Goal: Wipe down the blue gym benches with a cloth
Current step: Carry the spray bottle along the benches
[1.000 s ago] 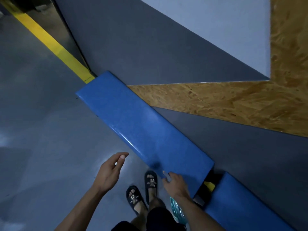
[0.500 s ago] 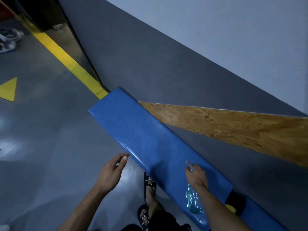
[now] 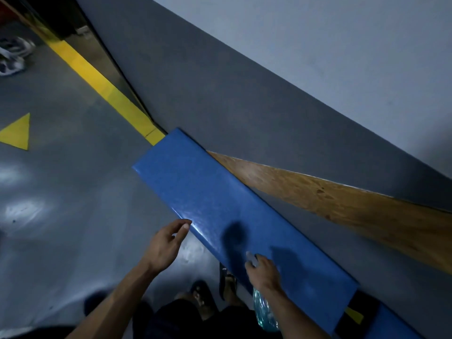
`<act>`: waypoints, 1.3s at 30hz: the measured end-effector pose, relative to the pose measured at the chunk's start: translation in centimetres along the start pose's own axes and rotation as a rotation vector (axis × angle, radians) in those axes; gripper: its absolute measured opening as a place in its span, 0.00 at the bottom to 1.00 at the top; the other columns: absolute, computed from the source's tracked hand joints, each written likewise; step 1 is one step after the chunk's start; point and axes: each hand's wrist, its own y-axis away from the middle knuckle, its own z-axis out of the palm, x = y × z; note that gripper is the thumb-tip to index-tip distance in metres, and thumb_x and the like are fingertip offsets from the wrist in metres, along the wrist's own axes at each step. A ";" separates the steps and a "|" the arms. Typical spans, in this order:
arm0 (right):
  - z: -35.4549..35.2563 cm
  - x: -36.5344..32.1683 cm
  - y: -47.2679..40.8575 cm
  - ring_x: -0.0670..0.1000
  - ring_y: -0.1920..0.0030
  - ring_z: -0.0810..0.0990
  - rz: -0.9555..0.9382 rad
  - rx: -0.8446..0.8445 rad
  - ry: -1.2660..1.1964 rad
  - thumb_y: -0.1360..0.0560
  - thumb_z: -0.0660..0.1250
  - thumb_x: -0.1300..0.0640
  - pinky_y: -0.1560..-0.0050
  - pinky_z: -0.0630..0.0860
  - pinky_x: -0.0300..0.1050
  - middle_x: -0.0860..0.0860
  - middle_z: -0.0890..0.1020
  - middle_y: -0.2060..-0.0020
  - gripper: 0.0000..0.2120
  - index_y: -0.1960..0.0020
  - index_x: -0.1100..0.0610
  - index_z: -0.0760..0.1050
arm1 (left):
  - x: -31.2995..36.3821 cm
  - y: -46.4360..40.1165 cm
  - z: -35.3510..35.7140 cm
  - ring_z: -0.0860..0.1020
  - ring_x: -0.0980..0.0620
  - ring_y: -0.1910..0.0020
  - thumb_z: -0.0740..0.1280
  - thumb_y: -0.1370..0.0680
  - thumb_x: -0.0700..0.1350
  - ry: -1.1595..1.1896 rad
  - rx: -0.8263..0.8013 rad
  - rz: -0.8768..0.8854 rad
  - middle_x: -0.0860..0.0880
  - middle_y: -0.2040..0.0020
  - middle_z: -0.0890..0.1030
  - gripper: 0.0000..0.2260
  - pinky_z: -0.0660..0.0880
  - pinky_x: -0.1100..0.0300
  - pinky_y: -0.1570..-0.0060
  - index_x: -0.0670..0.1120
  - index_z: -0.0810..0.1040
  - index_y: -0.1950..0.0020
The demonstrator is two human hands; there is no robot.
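1. The blue bench (image 3: 220, 211) lies slanted from 11 o'clock down to 5 o'clock, pushed close along the wall (image 3: 220, 99). It is the surface to be wiped.
2. The right hand (image 3: 264, 270) hovers over the near part of the bench. Its grip is clenched around a clear bottle (image 3: 264, 311), which hangs below the wrist. I think it is a spray bottle, held there to wet the top.
3. The left hand (image 3: 166, 245) is at 7 o'clock of the bench, just beside its near edge. Its fingers are loose and hold nothing.
4. I cannot see a cloth.
5. A second blue bench (image 3: 391, 324) starts at 5 o'clock.
6. A wooden board (image 3: 342, 204) leans behind the bench.
7. The floor (image 3: 73, 216) is grey and shiny, with a yellow line (image 3: 102, 86) and a yellow triangle (image 3: 18, 133) at 9 o'clock.
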 end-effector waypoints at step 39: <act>-0.5 -28.4 -8.9 0.59 0.52 0.81 0.207 0.296 -0.268 0.26 0.62 0.48 0.56 0.75 0.45 0.55 0.83 0.52 0.12 0.50 0.53 0.80 | -11.8 -14.1 -25.2 0.77 0.61 0.43 0.59 0.19 0.56 0.139 -0.009 -0.050 0.61 0.43 0.80 0.11 0.69 0.67 0.48 0.59 0.78 0.42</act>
